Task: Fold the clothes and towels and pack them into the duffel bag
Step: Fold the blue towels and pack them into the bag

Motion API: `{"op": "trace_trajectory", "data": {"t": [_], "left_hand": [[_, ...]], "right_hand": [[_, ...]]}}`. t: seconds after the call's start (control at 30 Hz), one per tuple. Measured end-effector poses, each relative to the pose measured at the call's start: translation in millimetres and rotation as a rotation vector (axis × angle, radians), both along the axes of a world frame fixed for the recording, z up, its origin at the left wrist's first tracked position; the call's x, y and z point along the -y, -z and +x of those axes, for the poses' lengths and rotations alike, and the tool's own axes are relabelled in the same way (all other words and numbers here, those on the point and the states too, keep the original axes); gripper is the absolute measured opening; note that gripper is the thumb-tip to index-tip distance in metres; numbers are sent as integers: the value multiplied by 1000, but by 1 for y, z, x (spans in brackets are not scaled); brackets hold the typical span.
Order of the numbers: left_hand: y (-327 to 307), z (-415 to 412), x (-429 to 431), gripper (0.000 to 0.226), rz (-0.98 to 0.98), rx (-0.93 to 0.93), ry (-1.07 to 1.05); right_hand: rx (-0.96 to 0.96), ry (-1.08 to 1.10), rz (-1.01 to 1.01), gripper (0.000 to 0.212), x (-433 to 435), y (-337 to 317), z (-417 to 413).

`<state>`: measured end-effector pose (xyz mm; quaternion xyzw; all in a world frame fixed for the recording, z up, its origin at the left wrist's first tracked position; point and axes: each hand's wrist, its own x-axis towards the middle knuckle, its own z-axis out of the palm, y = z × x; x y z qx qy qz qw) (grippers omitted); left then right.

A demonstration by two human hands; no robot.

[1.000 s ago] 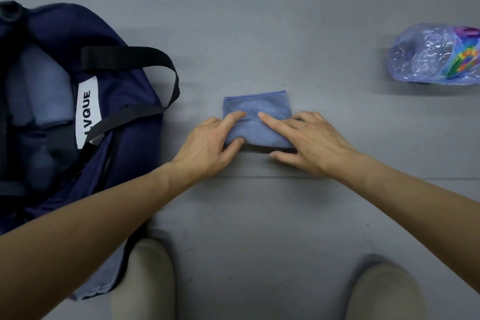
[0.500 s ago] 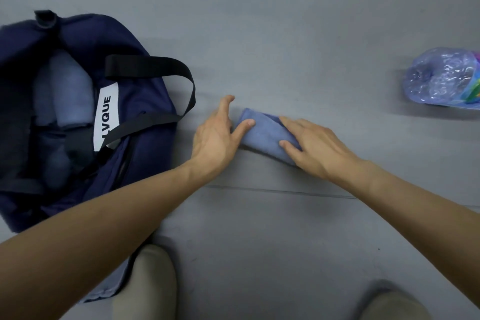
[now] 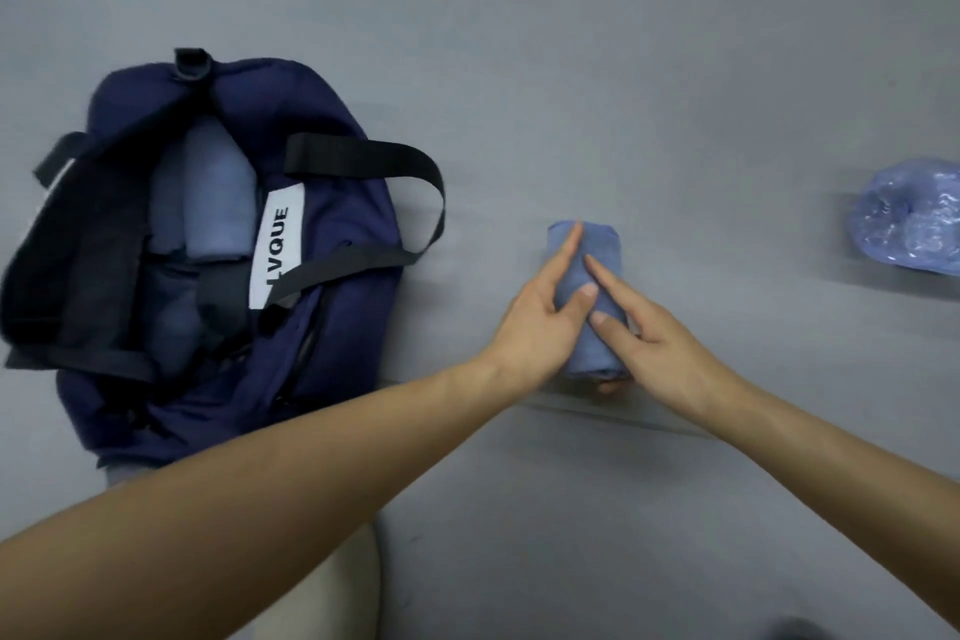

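A small light-blue towel (image 3: 597, 250), folded into a narrow bundle, lies on the grey floor and points away from me. My left hand (image 3: 540, 322) rests on its left side, with straight fingers along the edge and the thumb on top. My right hand (image 3: 660, 348) presses the near end from the right, its index finger stretched across the cloth. The navy duffel bag (image 3: 337, 327) sits unzipped to the left with black straps and a white label. Rolled blue cloth items (image 3: 218, 203) lie inside it.
A crumpled clear plastic bottle (image 3: 914, 229) lies on the floor at the right edge. One beige shoe (image 3: 343, 587) shows at the bottom, close to the bag's near corner. Bare grey floor stretches beyond the towel and between towel and bag.
The towel went from a flat wide rectangle to a narrow bundle turned lengthwise away from me. Both hands shifted along with it. The view swung left, showing the whole bag.
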<state>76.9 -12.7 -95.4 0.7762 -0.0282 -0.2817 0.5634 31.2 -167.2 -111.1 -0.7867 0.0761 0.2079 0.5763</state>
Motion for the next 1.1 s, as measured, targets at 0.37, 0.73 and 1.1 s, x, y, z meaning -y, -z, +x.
{"op": "trace_trajectory", "data": {"t": [0.37,0.73,1.1], "left_hand": [[-121,36,-170,62,-81,221,-271],[-103,-3,-343,44,1165,832,-170],[-105,-37,-359,80,975,532,-261]], "right_hand": [[121,-487,76,76,-137,-142,97],[119,-423,86,76,-298,-72,95],[-55,-506,-14,81,-374,-47,93]]}}
